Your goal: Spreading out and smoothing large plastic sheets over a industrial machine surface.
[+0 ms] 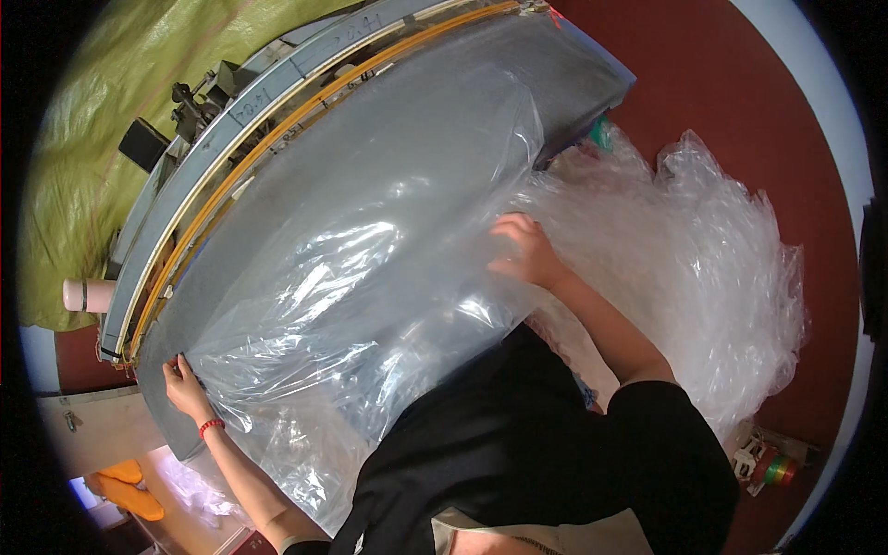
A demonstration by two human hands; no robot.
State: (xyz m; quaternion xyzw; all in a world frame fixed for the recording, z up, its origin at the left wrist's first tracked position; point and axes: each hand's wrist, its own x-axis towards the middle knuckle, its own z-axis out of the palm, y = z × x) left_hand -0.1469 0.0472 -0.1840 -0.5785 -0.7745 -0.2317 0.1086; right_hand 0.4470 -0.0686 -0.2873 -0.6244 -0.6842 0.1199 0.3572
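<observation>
A wide sheet of clear plastic film [370,268] lies over a grey worktop [592,74], shiny and wrinkled. At the worktop's left end, my left hand [190,390] pinches the film's edge, and creases fan out from its fingers. My right hand [529,252] is over the film near the worktop's near right side, its thumb and bent fingers apart with nothing visible between them. From there the film runs on into a large crumpled heap of clear plastic [684,250] on the right.
Along the worktop's far side runs a long grey rail [250,109] with an orange strip [305,109]. A pink bottle [88,295] stands beyond its left end. Orange slippers [129,490] show at lower left, a striped coloured roll [780,469] at lower right. The floor [740,111] is dark red.
</observation>
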